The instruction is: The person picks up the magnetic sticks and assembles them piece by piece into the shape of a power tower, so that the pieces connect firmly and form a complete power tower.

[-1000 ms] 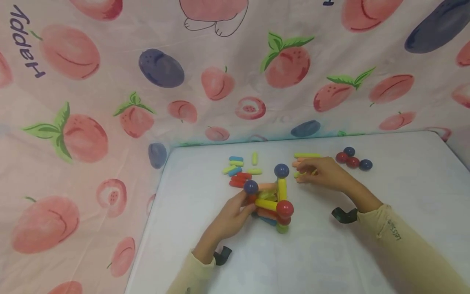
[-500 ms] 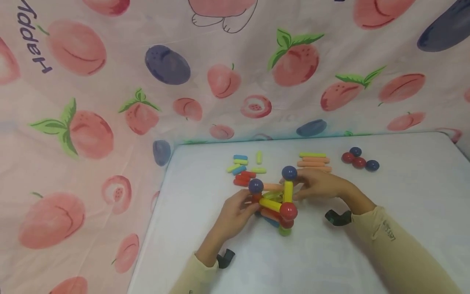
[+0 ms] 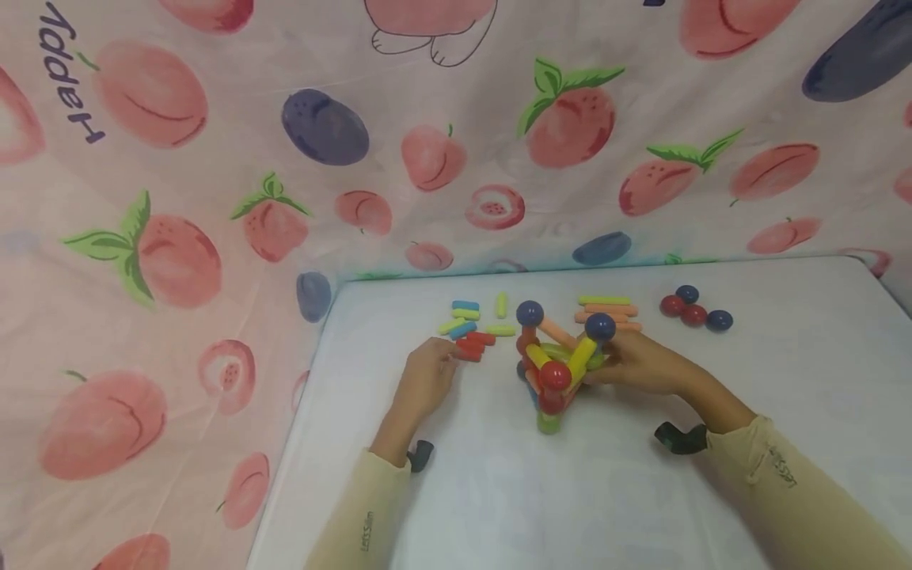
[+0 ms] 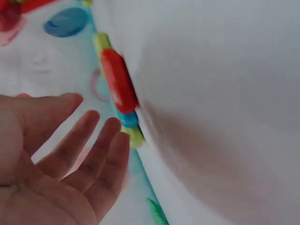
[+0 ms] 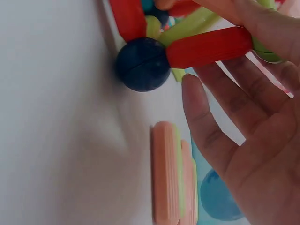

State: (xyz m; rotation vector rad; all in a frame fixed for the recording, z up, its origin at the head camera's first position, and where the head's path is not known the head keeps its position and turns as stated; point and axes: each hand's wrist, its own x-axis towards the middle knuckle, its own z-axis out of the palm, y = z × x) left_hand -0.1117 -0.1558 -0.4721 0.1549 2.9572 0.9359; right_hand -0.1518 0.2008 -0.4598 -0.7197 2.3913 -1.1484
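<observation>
A ball-and-stick toy frame (image 3: 554, 375) stands mid-table, with blue and red balls on top joined by yellow, orange and red sticks. My right hand (image 3: 644, 362) grips its right side. In the right wrist view, the thumb and fingers lie on either side of a red stick (image 5: 211, 47) near a dark blue ball (image 5: 143, 64). My left hand (image 3: 423, 380) is beside the short red sticks (image 3: 469, 350). In the left wrist view its fingers are spread and slightly bent, with nothing held and a red stick (image 4: 119, 82) just beyond the fingertips.
Short blue sticks (image 3: 465, 305) and light green sticks (image 3: 502, 330) lie behind the red ones. Long orange sticks (image 3: 610, 309) lie behind my right hand. Loose red and blue balls (image 3: 693, 315) sit at the back right. A patterned cloth (image 3: 427, 103) hangs beyond the table.
My left hand has let go of the frame and moved left to the red sticks. My right hand has come from the orange sticks to the frame, which has turned.
</observation>
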